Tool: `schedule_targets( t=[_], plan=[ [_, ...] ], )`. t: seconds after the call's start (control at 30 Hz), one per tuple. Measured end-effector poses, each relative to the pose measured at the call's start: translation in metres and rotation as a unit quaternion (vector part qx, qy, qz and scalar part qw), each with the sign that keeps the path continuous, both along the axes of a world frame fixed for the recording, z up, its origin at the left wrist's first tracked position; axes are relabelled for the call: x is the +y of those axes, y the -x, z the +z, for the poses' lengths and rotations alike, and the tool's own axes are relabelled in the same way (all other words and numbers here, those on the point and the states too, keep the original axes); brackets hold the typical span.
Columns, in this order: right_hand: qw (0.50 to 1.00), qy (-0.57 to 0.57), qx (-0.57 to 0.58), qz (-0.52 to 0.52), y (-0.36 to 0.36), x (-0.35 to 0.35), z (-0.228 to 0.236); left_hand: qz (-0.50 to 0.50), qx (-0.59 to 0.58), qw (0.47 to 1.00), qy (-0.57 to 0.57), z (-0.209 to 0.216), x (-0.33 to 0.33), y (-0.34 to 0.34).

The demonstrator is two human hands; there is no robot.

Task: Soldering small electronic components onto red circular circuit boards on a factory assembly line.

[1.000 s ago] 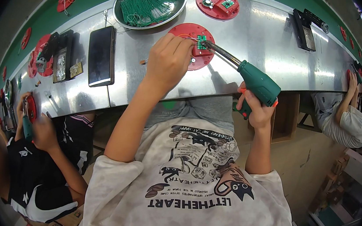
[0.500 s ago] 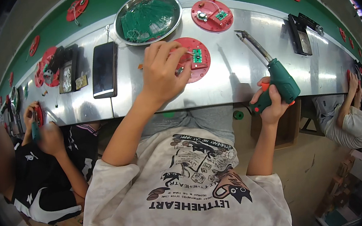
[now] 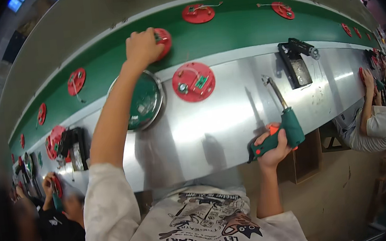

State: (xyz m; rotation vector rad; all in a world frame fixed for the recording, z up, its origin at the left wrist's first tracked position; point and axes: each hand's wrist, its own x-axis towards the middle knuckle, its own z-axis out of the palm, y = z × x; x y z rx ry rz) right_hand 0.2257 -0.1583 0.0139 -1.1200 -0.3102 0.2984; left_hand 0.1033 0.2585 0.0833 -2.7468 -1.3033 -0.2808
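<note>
My left hand point(image 3: 142, 48) reaches far out over the green belt, its fingers closed on the edge of a red disc point(image 3: 164, 42), which it partly covers. In my right hand point(image 3: 273, 149) is a soldering gun point(image 3: 291, 129) with a green body and orange trigger, its metal tip pointing up and away over the metal table. Another red disc point(image 3: 193, 81), bearing a small green circuit board and wires, lies on the table between my hands. Partly behind my left forearm stands a steel bowl point(image 3: 161, 95) with green contents.
More red discs point(image 3: 198, 13) sit spaced along the green belt point(image 3: 240, 31). A black stand point(image 3: 297, 65) with a tray is on the right of the table, a similar stand point(image 3: 78, 149) on the left. Other people work on both sides.
My left hand has moved from the near table out to the belt, carrying the red disc. My right hand still holds the soldering gun. The view has shifted, showing more of the belt.
</note>
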Motion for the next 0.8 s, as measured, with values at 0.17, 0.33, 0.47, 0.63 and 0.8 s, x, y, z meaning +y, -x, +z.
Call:
schedule_targets(
  t=[0.17, 0.33, 0.47, 0.63, 0.8],
  plan=[
    [0.999, 0.022, -0.02, -0.038, 0.001, 0.001, 0.004, -0.02, -0.022, 0.997, -0.076, -0.016, 0.063, -0.105],
    [0.998, 0.019, 0.027, -0.058, 0.001, 0.0, -0.003, -0.084, -0.107, 0.99, 0.03, -0.042, 0.064, -0.198],
    [0.997, 0.023, 0.04, -0.065, 0.002, -0.001, 0.001, -0.128, -0.039, 0.98, 0.147, -0.051, 0.077, -0.194],
    [0.998, 0.002, 0.022, -0.057, 0.001, 0.001, 0.002, -0.3, -0.158, 0.93, 0.143, -0.009, 0.019, -0.139],
    [0.997, -0.024, 0.017, -0.065, -0.004, -0.005, -0.007, -0.467, -0.131, 0.841, 0.239, 0.041, -0.122, -0.031]
  ],
)
